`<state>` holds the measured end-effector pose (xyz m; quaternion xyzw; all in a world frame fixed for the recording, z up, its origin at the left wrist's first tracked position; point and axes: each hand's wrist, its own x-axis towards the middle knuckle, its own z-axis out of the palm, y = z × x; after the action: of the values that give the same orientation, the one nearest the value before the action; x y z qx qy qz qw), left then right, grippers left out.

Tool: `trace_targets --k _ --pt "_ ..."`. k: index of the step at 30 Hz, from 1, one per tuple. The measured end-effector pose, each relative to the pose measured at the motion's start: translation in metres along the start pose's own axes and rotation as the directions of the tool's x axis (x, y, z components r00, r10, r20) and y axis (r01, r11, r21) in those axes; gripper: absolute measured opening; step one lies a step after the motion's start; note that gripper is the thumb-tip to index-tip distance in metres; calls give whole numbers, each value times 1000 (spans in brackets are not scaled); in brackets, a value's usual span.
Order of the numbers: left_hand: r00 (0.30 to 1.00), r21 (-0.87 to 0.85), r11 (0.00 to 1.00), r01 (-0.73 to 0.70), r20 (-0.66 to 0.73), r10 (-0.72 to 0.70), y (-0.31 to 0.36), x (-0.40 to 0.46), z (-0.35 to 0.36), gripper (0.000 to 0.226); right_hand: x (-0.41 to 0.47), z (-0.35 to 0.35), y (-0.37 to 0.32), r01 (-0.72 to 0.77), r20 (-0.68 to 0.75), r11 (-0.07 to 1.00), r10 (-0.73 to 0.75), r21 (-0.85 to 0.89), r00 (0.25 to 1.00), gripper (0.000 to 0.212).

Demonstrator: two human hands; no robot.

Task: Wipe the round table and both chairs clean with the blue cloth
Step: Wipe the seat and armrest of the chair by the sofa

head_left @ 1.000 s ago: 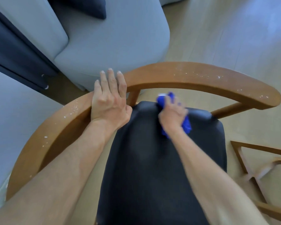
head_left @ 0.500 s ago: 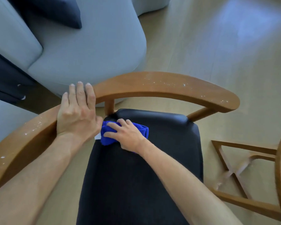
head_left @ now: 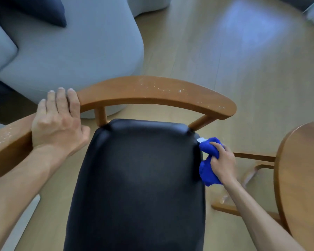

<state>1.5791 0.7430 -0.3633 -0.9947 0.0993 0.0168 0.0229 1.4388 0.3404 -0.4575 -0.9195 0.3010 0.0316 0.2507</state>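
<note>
Clutching the bunched blue cloth [head_left: 209, 161], the right hand [head_left: 223, 163] presses it against the right edge of the chair's black padded seat [head_left: 140, 178]. Across the seat, the left hand [head_left: 57, 120] lies flat, fingers straight, on the curved brown wooden backrest rail [head_left: 152, 92], which still shows white specks, so wiping looks unfinished. The round wooden table [head_left: 304, 171] stands just right of the cloth; its state I cannot judge.

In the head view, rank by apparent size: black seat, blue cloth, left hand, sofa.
1. Black seat and sofa: similar spread, both cropped, and the seat is nearer the camera, so unranked.
2. Left hand.
3. Blue cloth, partly hidden by the right hand.
</note>
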Motion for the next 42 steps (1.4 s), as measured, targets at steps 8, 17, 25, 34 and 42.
trace_targets --k 8,17,25,34,42 --pt "999 10 1000 19 41 -19 -2 2 9 74 9 49 -27 -209 85 972 201 104 976 59" --pt "1000 53 999 -6 8 5 -6 6 15 74 -66 36 20 -21 93 996 12 90 996 49" --pt "1000 47 999 -20 -2 21 -1 3 8 74 -234 7 93 151 486 989 -132 -1 864 73" --pt "993 100 995 -23 -112 34 5 -1 0 68 -31 58 -75 57 60 990 -50 -129 997 56" --pt "997 109 993 -39 -61 46 5 -5 -5 74 -272 124 -94 825 655 563 -638 39 405 61"
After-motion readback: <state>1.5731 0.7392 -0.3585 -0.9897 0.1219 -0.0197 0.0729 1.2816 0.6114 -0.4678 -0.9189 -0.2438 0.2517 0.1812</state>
